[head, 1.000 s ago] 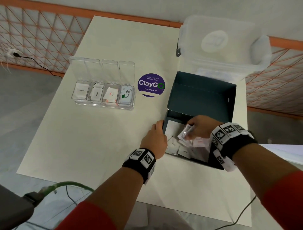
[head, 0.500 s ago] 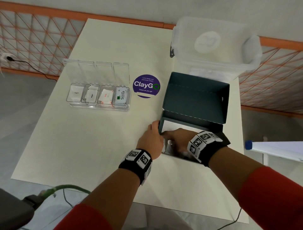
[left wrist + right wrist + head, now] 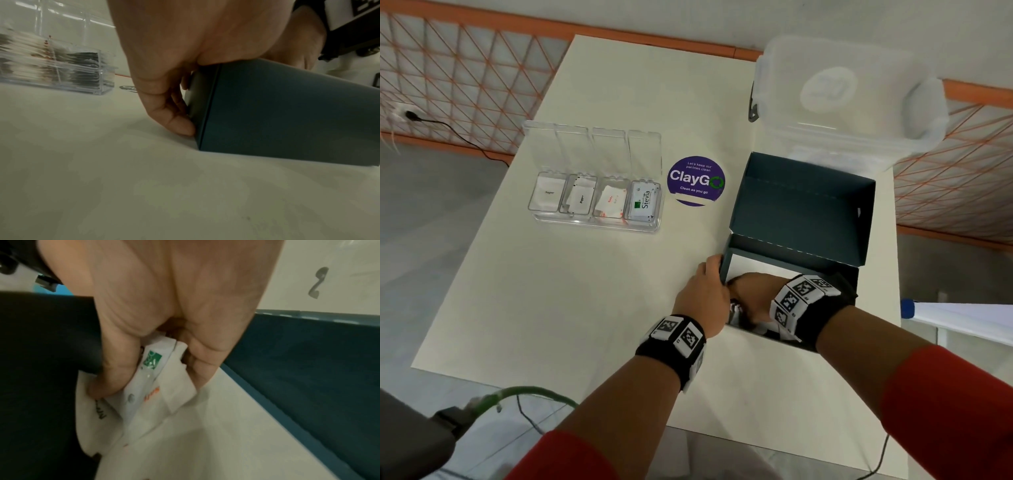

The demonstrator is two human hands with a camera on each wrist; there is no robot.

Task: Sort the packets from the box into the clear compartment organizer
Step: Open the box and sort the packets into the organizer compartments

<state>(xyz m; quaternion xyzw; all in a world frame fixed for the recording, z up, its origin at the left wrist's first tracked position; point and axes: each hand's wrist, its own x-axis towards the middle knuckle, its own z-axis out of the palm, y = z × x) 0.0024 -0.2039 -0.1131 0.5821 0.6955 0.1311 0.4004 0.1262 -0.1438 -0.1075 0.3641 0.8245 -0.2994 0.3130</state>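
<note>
Reaching down into the dark teal box [image 3: 804,209], the right hand [image 3: 751,296] closes thumb and fingers [image 3: 115,369] around a small bunch of white packets [image 3: 156,386]; the right wrist view shows one packet with a green square logo and another with orange print pinched between them. More packets lie loose on the box's pale floor beneath that hand. The left hand [image 3: 703,296] grips the box at its near left corner, with its thumb over the rim in the head view and its curled fingers [image 3: 174,120] pressed against the outer wall in the left wrist view. The box stands on the cream table [image 3: 571,308] with its lid flap raised at the 12 o'clock side.

At about 10 o'clock from the box, well apart from it, sits the clear compartment organizer [image 3: 595,192], its lids tipped up and back. Its four compartments each hold packets: one marked Sugar at the left end, then Pepper, then a red-printed packet whose text is too small to read, and Stevia at the right end. Between the organizer and the box, a round purple ClayGo sticker [image 3: 695,181] lies flat on the table. At 12 o'clock from the box, just behind the raised flap, stands a translucent plastic tub [image 3: 842,92] with its lid on. Both forearms wear black wristbands with square markers and red sleeves.
</note>
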